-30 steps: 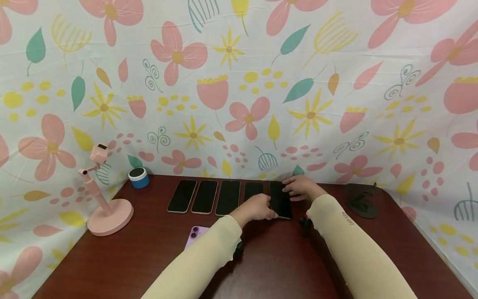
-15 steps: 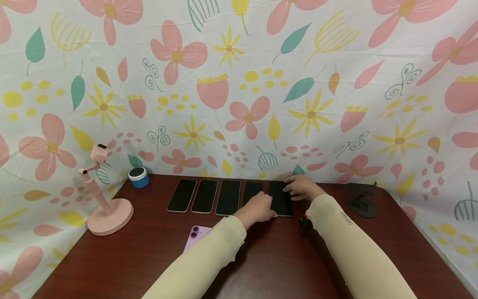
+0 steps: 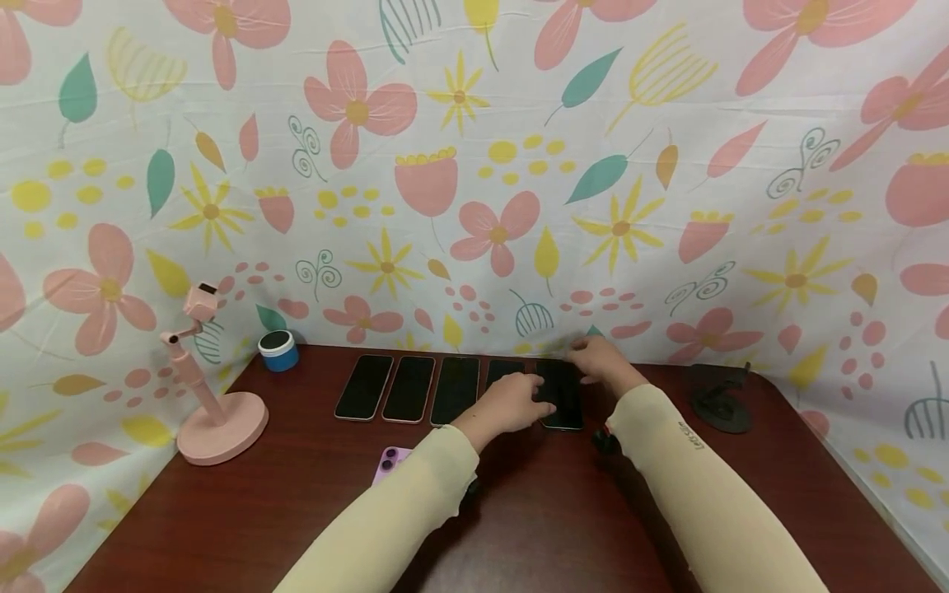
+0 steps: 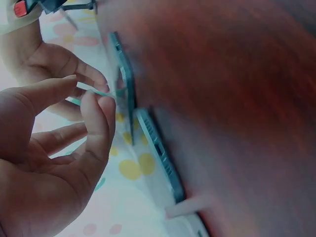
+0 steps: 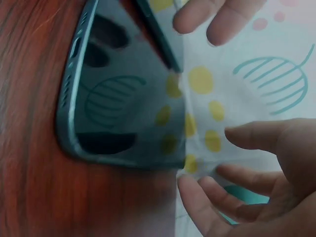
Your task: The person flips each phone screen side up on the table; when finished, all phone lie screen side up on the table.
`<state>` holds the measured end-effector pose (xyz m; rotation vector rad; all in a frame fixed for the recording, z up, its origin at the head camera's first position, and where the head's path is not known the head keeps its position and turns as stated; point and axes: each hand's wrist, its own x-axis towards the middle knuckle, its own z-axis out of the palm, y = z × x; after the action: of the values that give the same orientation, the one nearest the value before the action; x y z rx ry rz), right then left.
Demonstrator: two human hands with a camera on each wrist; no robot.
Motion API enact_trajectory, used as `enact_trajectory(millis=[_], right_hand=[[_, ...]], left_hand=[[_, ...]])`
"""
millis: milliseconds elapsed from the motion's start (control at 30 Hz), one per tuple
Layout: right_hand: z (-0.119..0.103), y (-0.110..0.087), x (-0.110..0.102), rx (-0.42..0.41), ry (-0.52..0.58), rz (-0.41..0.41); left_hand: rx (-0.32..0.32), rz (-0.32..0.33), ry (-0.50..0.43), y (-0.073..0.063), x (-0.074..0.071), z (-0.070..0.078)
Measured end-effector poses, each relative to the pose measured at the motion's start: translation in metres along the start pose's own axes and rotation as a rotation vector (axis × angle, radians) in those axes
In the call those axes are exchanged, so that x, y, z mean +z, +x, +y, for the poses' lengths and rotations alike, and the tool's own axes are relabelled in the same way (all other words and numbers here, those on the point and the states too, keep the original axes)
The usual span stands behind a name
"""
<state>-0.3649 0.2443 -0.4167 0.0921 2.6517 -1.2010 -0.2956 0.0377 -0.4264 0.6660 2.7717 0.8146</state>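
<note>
Several black-screened phones lie face up in a row at the back of the table. At the row's right end is one phone [image 3: 565, 399], with both hands close about it. My left hand [image 3: 507, 403] hovers over its left side, fingers loosely bent and holding nothing, covering part of the neighbouring phone [image 3: 498, 372]. Beyond the far right corner is my right hand [image 3: 599, 364]. The right wrist view shows the end phone's dark glass [image 5: 128, 113] and the right hand [image 5: 252, 187], its fingers spread apart off the phone. The end phone's edge [image 4: 126, 74] also shows in the left wrist view.
Three more phones continue the row leftward, among them the leftmost phone [image 3: 363, 387]. A lilac phone [image 3: 389, 463] lies partly under the left sleeve. Left stand a pink stand [image 3: 222, 424] and a blue jar [image 3: 278, 354]; right, a dark stand [image 3: 721, 408]. Floral cloth [image 3: 474, 165] hangs behind.
The left hand's fingers have come up off the end phone's near left edge. The right hand has drawn back from its screen to the far corner. The phone has barely moved.
</note>
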Motion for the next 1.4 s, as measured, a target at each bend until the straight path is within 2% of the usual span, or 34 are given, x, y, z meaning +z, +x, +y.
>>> enact_trajectory(millis=[200,300,400,567,733,933,1067,1133,1233,1400], right_hand=[[-0.02,-0.01,0.008,-0.08,0.026,0.044],[-0.029,-0.013,0.016,-0.107,0.043,0.045],[-0.036,-0.015,0.027,-0.14,0.055,0.031],[-0.055,-0.027,0.049,-0.19,0.074,-0.024],[-0.076,-0.041,0.075,-0.227,0.077,-0.091],[-0.094,-0.058,0.108,-0.253,0.045,-0.167],[-0.101,-0.069,0.129,-0.279,0.039,-0.219],[-0.104,-0.073,0.139,-0.297,0.048,-0.253],[-0.106,-0.077,0.153,-0.312,0.073,-0.305],[-0.107,-0.083,0.168,-0.319,0.072,-0.37]], left_hand=[[-0.033,0.001,-0.112,-0.016,-0.018,-0.013],[-0.046,0.024,-0.122,-0.026,-0.027,-0.024],[-0.062,0.041,-0.16,-0.036,-0.036,-0.037],[-0.103,0.081,-0.143,-0.055,-0.05,-0.057],[-0.154,0.119,-0.147,-0.085,-0.063,-0.078],[-0.229,0.135,-0.138,-0.123,-0.07,-0.104],[-0.254,0.144,-0.077,-0.147,-0.073,-0.113],[-0.264,0.133,-0.038,-0.159,-0.075,-0.116],[-0.256,0.082,-0.004,-0.175,-0.078,-0.118],[-0.18,-0.047,-0.058,-0.198,-0.079,-0.12]])
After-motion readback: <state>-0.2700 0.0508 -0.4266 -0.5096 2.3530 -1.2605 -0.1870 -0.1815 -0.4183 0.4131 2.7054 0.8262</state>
